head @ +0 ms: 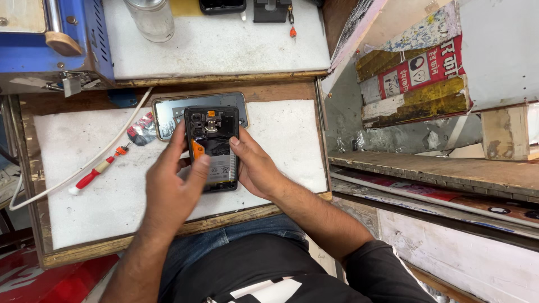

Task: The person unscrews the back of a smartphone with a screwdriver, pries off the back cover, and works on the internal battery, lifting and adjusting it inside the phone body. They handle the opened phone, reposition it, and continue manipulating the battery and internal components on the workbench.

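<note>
Person seen from above the white work mat (112, 196): bare forearms, dark charcoal short sleeve (382, 269), black T-shirt with white chest print (264, 289), blue denim jeans (224, 241), no rings or watch visible

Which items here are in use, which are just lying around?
In use: opened phone with its battery showing, held by left hand and right hand; back cover under it.

Lying about: red screwdriver, white cable, glass jar, blue machine.

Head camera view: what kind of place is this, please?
Probably a small phone repair bench. Both hands, left hand and right hand, hold an opened phone; a red screwdriver lies on the white mat.
</note>
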